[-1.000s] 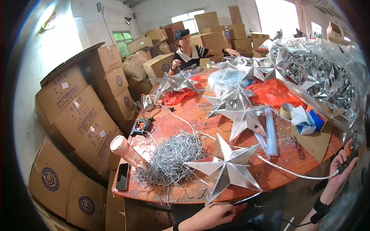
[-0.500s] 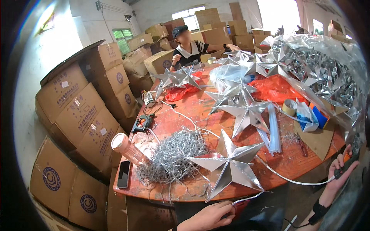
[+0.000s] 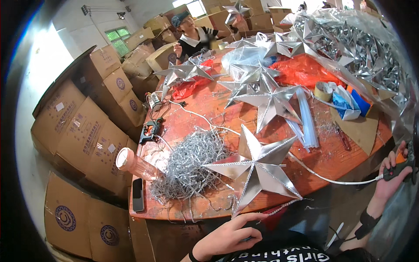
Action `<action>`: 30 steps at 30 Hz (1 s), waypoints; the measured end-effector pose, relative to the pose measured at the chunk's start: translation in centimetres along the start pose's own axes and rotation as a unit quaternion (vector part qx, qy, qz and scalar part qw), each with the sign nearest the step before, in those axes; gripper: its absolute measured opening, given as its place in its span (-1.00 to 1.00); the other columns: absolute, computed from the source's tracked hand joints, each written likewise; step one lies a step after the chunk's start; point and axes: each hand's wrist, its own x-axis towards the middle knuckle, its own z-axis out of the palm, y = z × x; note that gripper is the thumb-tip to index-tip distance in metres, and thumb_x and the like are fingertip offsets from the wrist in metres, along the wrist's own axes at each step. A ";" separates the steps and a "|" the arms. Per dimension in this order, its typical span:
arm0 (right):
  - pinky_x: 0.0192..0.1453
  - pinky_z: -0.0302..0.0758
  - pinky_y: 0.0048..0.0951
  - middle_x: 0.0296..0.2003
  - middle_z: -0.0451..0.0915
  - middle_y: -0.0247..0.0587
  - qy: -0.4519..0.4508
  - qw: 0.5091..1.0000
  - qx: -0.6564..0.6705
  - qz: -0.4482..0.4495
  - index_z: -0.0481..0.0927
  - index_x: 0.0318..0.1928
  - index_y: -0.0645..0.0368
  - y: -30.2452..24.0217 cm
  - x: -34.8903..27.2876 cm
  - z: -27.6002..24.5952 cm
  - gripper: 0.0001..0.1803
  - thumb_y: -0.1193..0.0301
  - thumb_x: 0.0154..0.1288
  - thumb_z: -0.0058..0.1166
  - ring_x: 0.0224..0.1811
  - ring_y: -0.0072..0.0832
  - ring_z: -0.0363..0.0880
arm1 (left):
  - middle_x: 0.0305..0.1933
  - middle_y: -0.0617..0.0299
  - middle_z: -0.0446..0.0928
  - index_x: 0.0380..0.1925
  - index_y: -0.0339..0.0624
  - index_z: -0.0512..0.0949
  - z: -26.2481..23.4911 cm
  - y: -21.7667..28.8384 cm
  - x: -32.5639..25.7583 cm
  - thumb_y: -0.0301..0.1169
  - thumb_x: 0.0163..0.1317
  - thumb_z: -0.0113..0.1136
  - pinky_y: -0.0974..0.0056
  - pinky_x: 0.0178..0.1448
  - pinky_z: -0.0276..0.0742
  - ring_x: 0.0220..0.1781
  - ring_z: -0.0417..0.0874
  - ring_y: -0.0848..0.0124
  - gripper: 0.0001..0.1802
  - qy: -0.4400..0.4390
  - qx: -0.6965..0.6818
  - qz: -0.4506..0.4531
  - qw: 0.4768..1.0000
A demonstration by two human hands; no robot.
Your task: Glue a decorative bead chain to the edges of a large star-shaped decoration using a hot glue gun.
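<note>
A large silver five-pointed star (image 3: 255, 168) lies at the table's near edge, with beaded silver trim along its ridges. My left hand (image 3: 231, 236) is just below its lower point. The index finger is stretched out, its tip at the loose end of a silver tinsel strand (image 3: 283, 207) that runs to the star's lower right tip. A gap shows between that finger and the thumb. At the far right, my right hand (image 3: 388, 177) grips a dark hot glue gun (image 3: 399, 168) with an orange part and a white cord. Its nozzle is hard to make out.
Left of the star lies a heap of silver tinsel (image 3: 194, 163), beside a pink bottle (image 3: 137, 165) and a phone (image 3: 138, 195). Clear glue sticks (image 3: 307, 120), tape (image 3: 323, 91) and more stars (image 3: 270, 105) lie beyond. A co-worker (image 3: 196, 37) sits across the table.
My left hand has gone from a pinch on the tinsel strand to a stretched index finger. The glue gun has risen slightly in view. The co-worker now holds up a small star.
</note>
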 end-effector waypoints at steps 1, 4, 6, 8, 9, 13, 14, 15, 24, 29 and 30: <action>-0.31 0.24 -0.64 0.36 0.23 -0.37 0.003 1.000 -0.019 0.000 0.27 0.12 0.09 -0.1 0.0 0.4 -0.45 -0.01 0.34 0.00 -0.39 -0.61 0.17 | 0.09 0.00 0.48 -0.31 -0.20 0.53 -0.2 0.0 0.2 -0.43 0.10 0.31 0.17 0.10 0.46 0.03 0.55 0.14 -0.81 0.049 -0.014 0.028 0.998; -0.33 0.24 -0.65 0.33 0.25 -0.37 -0.012 0.999 -0.033 0.015 0.27 0.11 0.07 1.7 -0.2 -0.3 -0.45 -0.05 0.34 -0.03 -0.41 -0.63 0.18 | 0.21 -0.05 0.38 -0.28 -0.21 0.58 -1.4 0.6 -0.7 -0.54 0.10 0.33 0.15 0.20 0.46 0.13 0.56 0.19 -0.83 0.038 -0.103 -0.003 0.994; -0.38 0.24 -0.67 0.29 0.29 -0.38 -0.013 0.998 -0.063 0.017 0.25 0.10 0.05 3.0 -0.4 -1.1 -0.45 -0.10 0.37 -0.12 -0.44 -0.66 0.20 | -0.04 0.00 0.53 -0.35 -0.23 0.55 -2.6 1.7 0.3 -0.43 0.18 0.31 0.16 -0.06 0.56 -0.15 0.66 0.20 -0.86 0.054 -0.138 -0.008 0.989; -0.41 0.23 -0.68 0.25 0.32 -0.38 0.007 0.997 -0.080 0.024 0.25 0.08 0.03 4.8 -0.3 -0.4 -0.46 -0.13 0.39 -0.18 -0.46 -0.68 0.20 | -0.18 0.07 0.56 -0.36 -0.22 0.58 -4.0 1.5 0.5 -0.51 0.14 0.31 0.18 -0.07 0.56 -0.20 0.64 0.19 -0.90 0.048 -0.132 0.040 0.989; -0.43 0.22 -0.69 0.23 0.34 -0.38 0.023 0.995 -0.090 0.033 0.25 0.07 0.02 5.6 -0.2 0.4 -0.47 -0.14 0.40 -0.20 -0.47 -0.69 0.19 | -0.22 0.13 0.56 -0.38 -0.21 0.59 -4.3 1.2 0.3 -0.57 0.10 0.35 0.21 -0.05 0.55 -0.20 0.63 0.22 -0.89 0.048 -0.138 0.048 0.988; -0.45 0.21 -0.70 0.19 0.35 -0.38 0.051 0.992 -0.095 0.062 0.26 0.04 -0.01 8.7 0.5 2.1 -0.50 -0.14 0.42 -0.23 -0.49 -0.71 0.19 | -0.19 0.13 0.55 -0.43 -0.20 0.60 -5.9 -0.5 0.2 -0.53 0.08 0.37 0.21 -0.06 0.53 -0.12 0.60 0.24 -0.90 0.086 -0.071 0.110 0.988; -0.45 0.21 -0.71 0.19 0.35 -0.37 0.062 0.991 -0.100 0.061 0.27 0.04 -0.01 9.3 0.7 2.4 -0.50 -0.14 0.43 -0.24 -0.49 -0.71 0.19 | -0.19 0.14 0.54 -0.43 -0.20 0.61 -5.9 -0.8 0.2 -0.53 0.08 0.37 0.22 -0.05 0.52 -0.12 0.60 0.24 -0.90 0.092 -0.080 0.096 0.988; -0.45 0.21 -0.71 0.19 0.36 -0.36 0.072 0.990 -0.104 0.060 0.28 0.04 -0.02 9.9 0.9 2.7 -0.50 -0.15 0.43 -0.26 -0.50 -0.71 0.20 | -0.20 0.15 0.52 -0.43 -0.19 0.61 -6.0 -1.0 0.4 -0.52 0.07 0.38 0.22 -0.05 0.51 -0.13 0.59 0.24 -0.90 0.098 -0.088 0.081 0.988; -0.43 0.32 -0.60 0.16 0.43 -0.18 0.098 0.973 -0.076 0.193 0.37 -0.06 0.05 15.0 -0.2 1.0 -0.52 -0.11 0.41 -0.14 -0.47 -0.64 0.34 | -0.16 0.13 0.46 -0.36 -0.20 0.57 -3.6 -3.0 1.0 -0.53 0.07 0.35 0.18 -0.01 0.46 -0.12 0.52 0.23 -0.85 0.132 -0.044 0.094 0.986; -0.43 0.34 -0.58 0.13 0.47 -0.13 0.128 0.966 -0.086 0.207 0.39 -0.09 0.07 15.5 -0.8 0.6 -0.54 -0.08 0.41 -0.11 -0.47 -0.62 0.38 | -0.22 0.20 0.53 -0.28 -0.14 0.55 -2.8 -2.8 3.0 -0.48 0.05 0.33 0.13 -0.11 0.48 -0.18 0.57 0.20 -0.79 0.181 0.194 0.191 0.945; -0.43 0.34 -0.58 0.13 0.47 -0.12 0.124 0.967 -0.085 0.204 0.39 -0.09 0.07 15.3 -0.7 0.5 -0.54 -0.08 0.41 -0.11 -0.48 -0.61 0.38 | -0.23 0.21 0.55 -0.29 -0.13 0.55 -2.7 -2.8 3.3 -0.47 0.05 0.32 0.14 -0.13 0.48 -0.19 0.58 0.21 -0.79 0.196 0.228 0.196 0.933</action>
